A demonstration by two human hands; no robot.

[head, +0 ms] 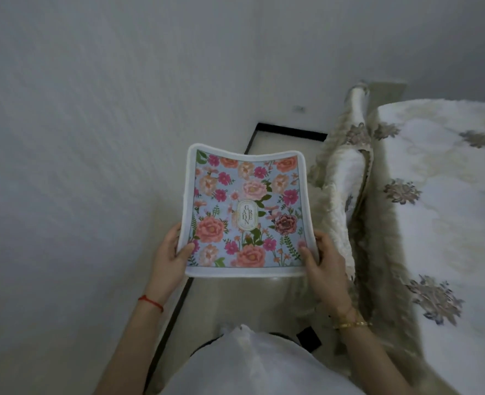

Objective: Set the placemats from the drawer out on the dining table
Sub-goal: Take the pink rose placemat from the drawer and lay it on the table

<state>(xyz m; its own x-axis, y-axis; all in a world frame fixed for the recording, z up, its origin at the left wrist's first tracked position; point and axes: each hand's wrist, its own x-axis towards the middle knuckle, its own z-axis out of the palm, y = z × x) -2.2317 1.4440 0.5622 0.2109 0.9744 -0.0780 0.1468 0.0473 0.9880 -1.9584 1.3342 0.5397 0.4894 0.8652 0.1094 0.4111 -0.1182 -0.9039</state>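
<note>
A floral placemat (247, 206) with a white border and a "GARDEN" label in its middle is held flat in front of me, its far edge sagging a little. My left hand (170, 252) pinches its left near edge, thumb on top. On the right near edge, my right hand (324, 260) grips it the same way. The dining table (449, 178), covered by a white cloth with embroidered flowers, lies to the right. Whether more than one mat is stacked in the hold I cannot tell. No drawer is in view.
A white wall (79, 166) fills the left side, close to me. A chair (346, 178) with a cream fringed cover stands between me and the table. Pale floor with a dark border strip (289, 132) runs ahead.
</note>
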